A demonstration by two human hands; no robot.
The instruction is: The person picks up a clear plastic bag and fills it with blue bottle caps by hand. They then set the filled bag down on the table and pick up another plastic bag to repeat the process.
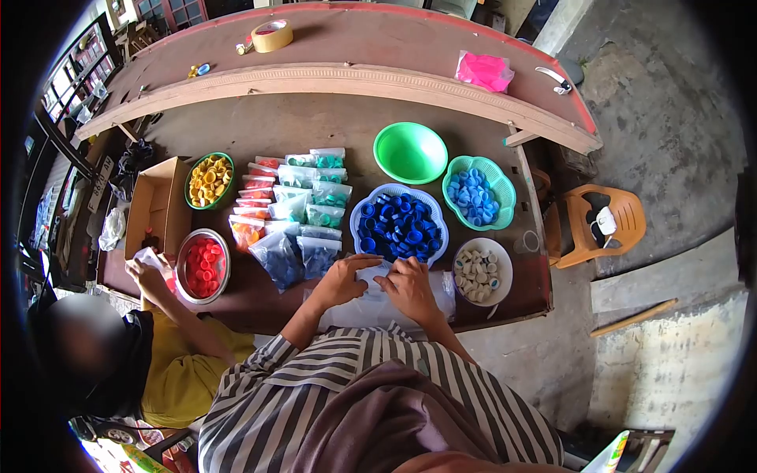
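Both my hands are at the table's near edge, just below a blue scalloped bowl [364, 206] of dark blue caps [402, 225]. Between them is a clear plastic bag [377, 276]. My left hand [341, 281] pinches the bag's left side, and my right hand [408, 288] has its fingers closed on the right side. More clear plastic [355, 311] lies flat under my wrists. Left of my hands are filled bags of blue caps [318, 255]. A white bowl [505, 272] of whitish caps stands to the right.
A co-worker's hand [146, 276] holds a bag beside the red caps' metal bowl [225, 288] and a cardboard box [162, 201]. Yellow caps [210, 180], an empty green bowl [410, 153] and light blue caps [473, 195] stand farther back. A raised shelf [355, 47] crosses behind.
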